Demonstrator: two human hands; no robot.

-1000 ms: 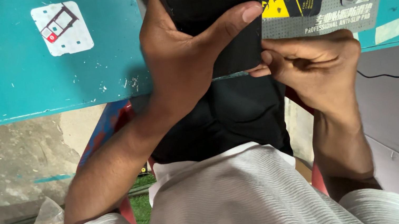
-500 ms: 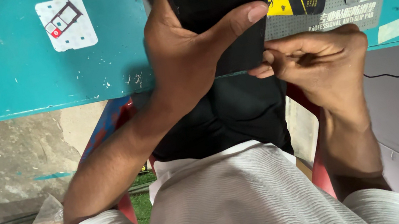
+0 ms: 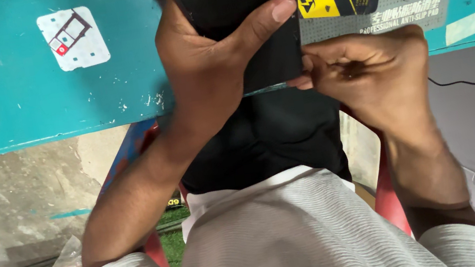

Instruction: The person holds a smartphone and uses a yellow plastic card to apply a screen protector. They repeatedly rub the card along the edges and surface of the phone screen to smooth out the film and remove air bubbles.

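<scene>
Teal table (image 3: 42, 101): left hand (image 3: 202, 69) grips black phone (image 3: 244, 18); right hand (image 3: 360, 63) pinches its corner.

A single head-worn camera looks steeply down from just above the person's chest, so close that the pale ribbed shirt (image 3: 305, 237) fills the lower middle of the frame. It faces forward over the near edge of the teal tabletop (image 3: 21, 91), which runs across the top, with the left hand (image 3: 208, 68) and right hand (image 3: 360, 63) meeting at that edge. Below the edge the view drops past the lap to the floor (image 3: 13, 201); no second view overlaps it.
</scene>
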